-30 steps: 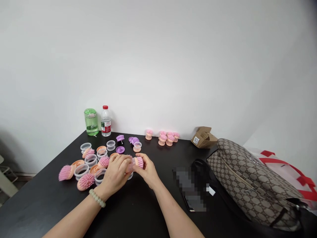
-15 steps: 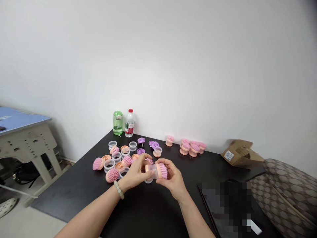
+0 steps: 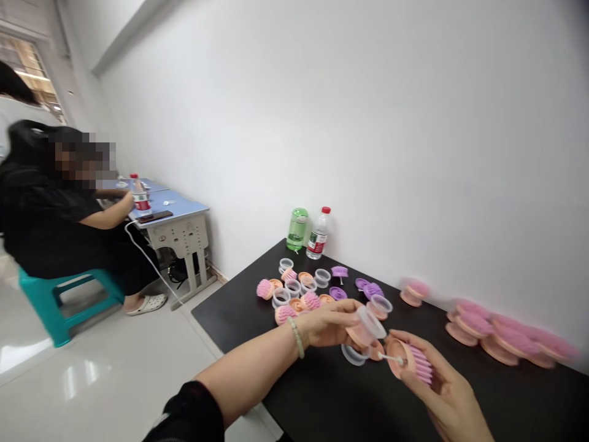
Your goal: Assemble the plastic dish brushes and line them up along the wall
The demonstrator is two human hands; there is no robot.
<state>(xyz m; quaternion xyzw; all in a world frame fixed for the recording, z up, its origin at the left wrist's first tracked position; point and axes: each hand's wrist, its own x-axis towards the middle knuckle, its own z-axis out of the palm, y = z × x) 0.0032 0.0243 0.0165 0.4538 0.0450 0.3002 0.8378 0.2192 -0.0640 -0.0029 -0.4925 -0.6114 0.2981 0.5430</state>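
My left hand (image 3: 329,324) is closed around a clear plastic cup with a peach base (image 3: 369,325), its open rim tilted to the right. In my right hand (image 3: 444,377) is a pink-bristled brush head (image 3: 418,363), gripped by its peach rim. A thin white stem (image 3: 390,356) sticks out of the brush head's underside toward the cup; the two parts are apart. Below my left hand, a clear ring (image 3: 353,355) lies on the black table (image 3: 331,393). Behind it are several loose clear rings, peach discs and pink brush heads (image 3: 310,300).
Several whole pink brushes (image 3: 469,322) stand along the wall at right, slightly blurred. Purple brush parts (image 3: 338,293) lie toward the back. A green bottle (image 3: 297,228) and a red-capped bottle (image 3: 318,233) stand at the far corner. A seated person (image 3: 55,202) is at a blue desk (image 3: 184,205).
My view has swung left, bringing the seated person into sight. The brush in my hands, together before, is now apart: cup in the left, brush head with stem in the right.
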